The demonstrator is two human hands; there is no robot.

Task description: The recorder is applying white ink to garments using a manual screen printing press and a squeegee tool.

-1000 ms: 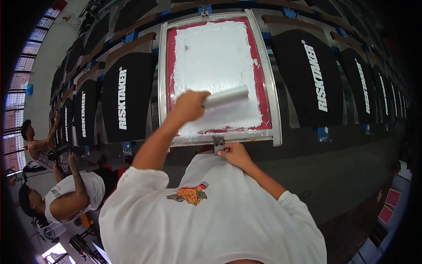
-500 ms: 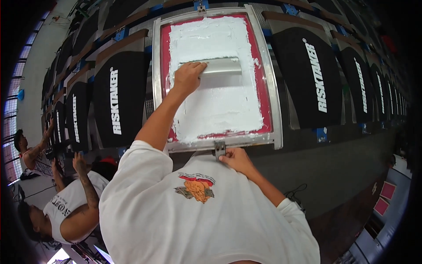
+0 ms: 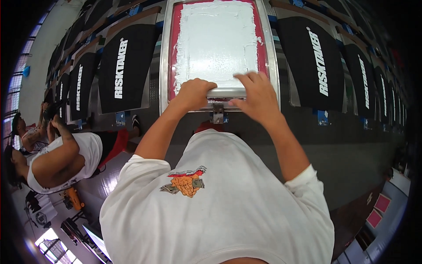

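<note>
Left hand (image 3: 193, 94) is gripping the left end of a metal squeegee (image 3: 227, 92), fingers closing tight around it. Right hand (image 3: 260, 94) is arching over the squeegee's right end, thumb and fingers spreading wide; cannot tell if it is touching. Squeegee is lying crosswise at the near end of an aluminium-framed printing screen (image 3: 165, 66), just in front of the wearer. White ink (image 3: 215, 39) is covering most of the mesh, ragged at the edges, with a red border (image 3: 176, 33) showing around it. Metal clamp (image 3: 218, 115) is sitting at the near rail, below the squeegee. Black fabric panels (image 3: 134, 66) with white lettering are lying on boards either side. Two co-workers (image 3: 66, 158) are working off to the left, one wearing a white sleeveless shirt.
</note>
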